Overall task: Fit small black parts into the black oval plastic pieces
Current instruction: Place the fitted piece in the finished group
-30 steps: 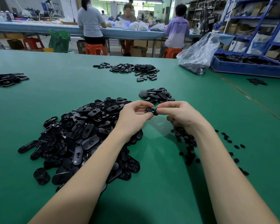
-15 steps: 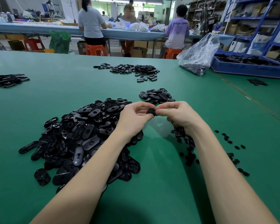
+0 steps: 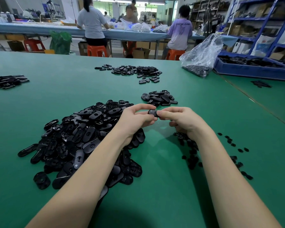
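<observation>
Two hands meet above the green desk with a single black oval plastic piece pinched between them: the left hand holds its near end with curled thumb and fingers, and the right hand closes thumb and forefinger on its far end. Whether a small black part is already seated in it cannot be told, since the fingers hide most of the piece. Judging by its look, the oval is a light, stiff moulded shell with a glossy skin, so it probably slips under dry fingertips and is best held by its narrow rim at the two ends, leaving the middle recess free. Pressing there should need only modest force; a skewed push could pop the insert out or flick the shell away. To the left lies the big heap of ovals, touching the left forearm's side of the desk, and the scattered small black parts sit under and beside the right wrist. A smaller pile of ovals rests just beyond the hands, perhaps the finished ones.
</observation>
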`<state>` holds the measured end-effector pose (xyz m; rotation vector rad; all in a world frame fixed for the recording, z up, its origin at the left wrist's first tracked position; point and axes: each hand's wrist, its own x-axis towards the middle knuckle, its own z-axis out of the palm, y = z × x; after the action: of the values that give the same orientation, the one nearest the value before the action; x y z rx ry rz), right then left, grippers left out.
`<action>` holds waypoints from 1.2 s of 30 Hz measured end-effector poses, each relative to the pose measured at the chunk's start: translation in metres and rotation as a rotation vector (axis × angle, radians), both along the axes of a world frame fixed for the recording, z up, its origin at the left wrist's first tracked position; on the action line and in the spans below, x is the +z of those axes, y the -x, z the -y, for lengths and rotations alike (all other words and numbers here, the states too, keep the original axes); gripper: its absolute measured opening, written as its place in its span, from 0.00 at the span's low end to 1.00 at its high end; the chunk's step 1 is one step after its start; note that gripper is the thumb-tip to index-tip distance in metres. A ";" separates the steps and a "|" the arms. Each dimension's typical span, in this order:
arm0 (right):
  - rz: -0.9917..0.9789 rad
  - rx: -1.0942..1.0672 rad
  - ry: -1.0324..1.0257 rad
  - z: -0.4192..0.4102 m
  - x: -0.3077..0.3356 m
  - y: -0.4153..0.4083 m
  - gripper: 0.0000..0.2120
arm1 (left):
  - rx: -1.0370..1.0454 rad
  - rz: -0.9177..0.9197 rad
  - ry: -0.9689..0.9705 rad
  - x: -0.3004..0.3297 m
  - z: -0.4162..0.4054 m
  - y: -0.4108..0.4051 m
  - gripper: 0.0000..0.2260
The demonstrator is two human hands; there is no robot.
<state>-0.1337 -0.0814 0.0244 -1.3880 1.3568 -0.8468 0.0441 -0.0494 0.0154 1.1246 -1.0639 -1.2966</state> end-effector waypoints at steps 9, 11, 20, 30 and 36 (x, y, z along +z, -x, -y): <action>-0.099 0.046 0.114 0.000 0.005 -0.005 0.04 | 0.039 0.082 -0.002 -0.003 0.000 0.002 0.08; -0.112 0.046 0.152 0.001 0.004 -0.007 0.04 | 0.048 0.098 0.006 -0.004 0.001 0.002 0.08; -0.180 0.039 0.213 0.005 -0.001 -0.009 0.05 | 0.033 0.183 0.034 -0.007 0.001 0.002 0.06; -0.215 0.001 0.285 0.003 -0.005 -0.013 0.08 | 0.097 0.299 0.048 -0.008 0.003 0.005 0.05; -0.246 0.012 0.296 0.003 -0.008 -0.015 0.08 | 0.107 0.311 0.010 -0.011 0.005 0.004 0.04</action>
<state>-0.1189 -0.0845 0.0162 -1.7748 1.4469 -0.9189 0.0396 -0.0547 0.0040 1.3871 -1.2161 -1.0525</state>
